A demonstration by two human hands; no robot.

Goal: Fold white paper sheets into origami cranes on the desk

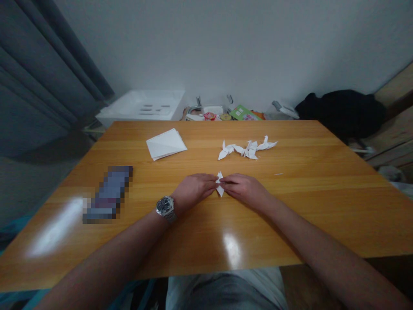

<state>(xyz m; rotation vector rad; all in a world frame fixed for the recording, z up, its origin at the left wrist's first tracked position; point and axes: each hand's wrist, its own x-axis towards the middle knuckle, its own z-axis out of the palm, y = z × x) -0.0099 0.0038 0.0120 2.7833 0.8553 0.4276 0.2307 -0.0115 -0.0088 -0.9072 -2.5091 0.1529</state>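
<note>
A small folded white paper piece (220, 184) sits between my two hands at the middle of the wooden table (290, 206). My left hand (192, 190), with a metal watch (165, 207) on its wrist, pinches the paper's left side. My right hand (245, 190) pinches its right side, fingers closed on it. Both hands rest low on the tabletop. Most of the paper is hidden by my fingertips.
Two or three finished folded paper figures (247, 149) lie beyond my hands. A stack of white paper sheets (165, 144) lies at the far left. A pixelated dark object (109, 193) rests at the left. Clutter, a white box (142, 105) and a black bag (342, 110) stand behind the table.
</note>
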